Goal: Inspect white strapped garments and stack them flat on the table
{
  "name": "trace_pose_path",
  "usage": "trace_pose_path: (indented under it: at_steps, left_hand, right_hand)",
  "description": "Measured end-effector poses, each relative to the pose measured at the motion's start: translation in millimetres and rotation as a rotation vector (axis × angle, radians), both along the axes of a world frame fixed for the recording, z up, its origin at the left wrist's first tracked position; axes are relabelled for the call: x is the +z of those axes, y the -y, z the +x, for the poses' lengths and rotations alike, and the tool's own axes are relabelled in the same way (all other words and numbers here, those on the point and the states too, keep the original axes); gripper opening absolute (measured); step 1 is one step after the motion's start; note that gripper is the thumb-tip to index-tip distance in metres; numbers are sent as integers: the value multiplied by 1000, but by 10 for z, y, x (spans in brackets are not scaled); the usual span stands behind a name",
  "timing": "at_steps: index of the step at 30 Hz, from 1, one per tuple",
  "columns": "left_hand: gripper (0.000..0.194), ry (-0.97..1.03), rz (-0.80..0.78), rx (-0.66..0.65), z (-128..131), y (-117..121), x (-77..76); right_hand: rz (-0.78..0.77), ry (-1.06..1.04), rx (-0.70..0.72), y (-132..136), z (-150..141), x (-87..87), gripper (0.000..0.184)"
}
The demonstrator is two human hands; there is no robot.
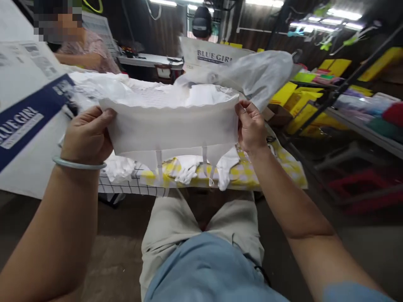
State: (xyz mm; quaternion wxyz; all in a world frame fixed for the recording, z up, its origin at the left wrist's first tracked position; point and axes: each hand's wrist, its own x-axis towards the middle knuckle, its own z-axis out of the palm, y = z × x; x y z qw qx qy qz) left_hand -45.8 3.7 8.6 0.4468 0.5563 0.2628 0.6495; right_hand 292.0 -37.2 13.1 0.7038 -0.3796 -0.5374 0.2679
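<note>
A white strappy top (176, 128) is stretched out flat between my two hands above the table. Its wavy edge is uppermost, and thin straps dangle from its lower side. My left hand (88, 134) pinches the upper left corner between thumb and fingers. At the opposite upper corner, my right hand (252, 128) grips the fabric the same way. Behind the top lies a heap of white garments (208, 94), partly hidden by it. Crumpled white cloth (189, 170) rests below on the yellow checked tablecloth (248, 176).
A white and blue carton (25, 121) stands close on the left. Clear plastic wrapping (264, 73) and another carton (192, 52) are behind the heap. A co-worker (91, 52) sits at the far left. Racks with bundled goods (371, 113) line the right side.
</note>
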Motion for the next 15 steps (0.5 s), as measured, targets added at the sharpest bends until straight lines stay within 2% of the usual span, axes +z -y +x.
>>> trace_pose_path:
  at_steps: [4, 8, 11, 13, 15]
  left_hand:
    - [27, -2, -171, -124, 448, 141, -402]
    - [28, -69, -388, -239, 815, 151, -769]
    - [31, -152, -495, -285, 976, -19, -979]
    - [33, -184, -527, -270, 1046, -220, -1069]
    - [35, -203, -536, -239, 1116, -467, -1126]
  right_hand:
    - [-111, 2, -160, 607, 394, -336, 37]
    - [-263, -48, -252, 976, 638, -720, 35]
    - [-362, -132, -247, 987, 746, -960, 37]
    - [-406, -172, -242, 839, 809, -1086, 39]
    - [-437, -180, -246, 578, 875, -1200, 41]
